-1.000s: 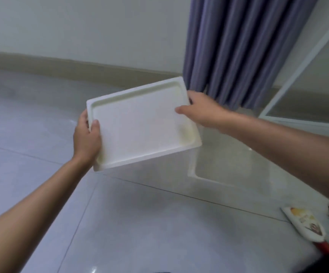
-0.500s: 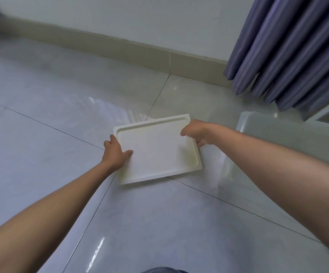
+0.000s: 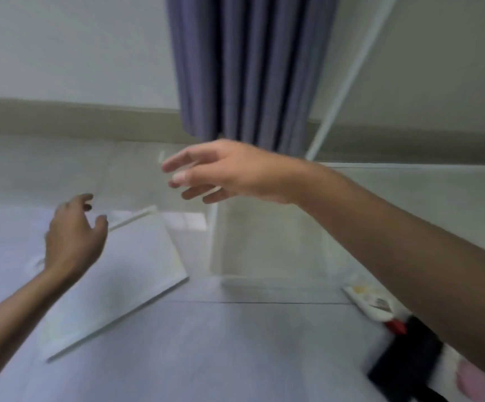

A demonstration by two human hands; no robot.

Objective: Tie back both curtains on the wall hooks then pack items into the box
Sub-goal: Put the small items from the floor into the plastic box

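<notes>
- Since the lid (image 3: 136,265) already lies flat on the floor (image 3: 235,352), the clear box (image 3: 279,236) stands open just to its right, below the purple curtain (image 3: 250,71), and packing looks like the step in hand.
- Its long axis appears to run left to right across the view, near wall parallel to the floor joint in front of it, though blur makes this uncertain.
- Lying just off the box's near right corner are the items: a white tube with a red cap (image 3: 377,309), then a black thing (image 3: 404,361) and something pink and white (image 3: 467,381), too blurred to name.
- Reaching across above the box's far left corner, the right hand (image 3: 224,169) holds nothing, its fingers spread and relaxed.
- Hovering over the lid's far edge, the left hand (image 3: 73,239) is loosely curled and empty.
- By my judgement the right arm is the nearer one: the items sit directly under its forearm, while the left hand is well apart, with lid and box between.
</notes>
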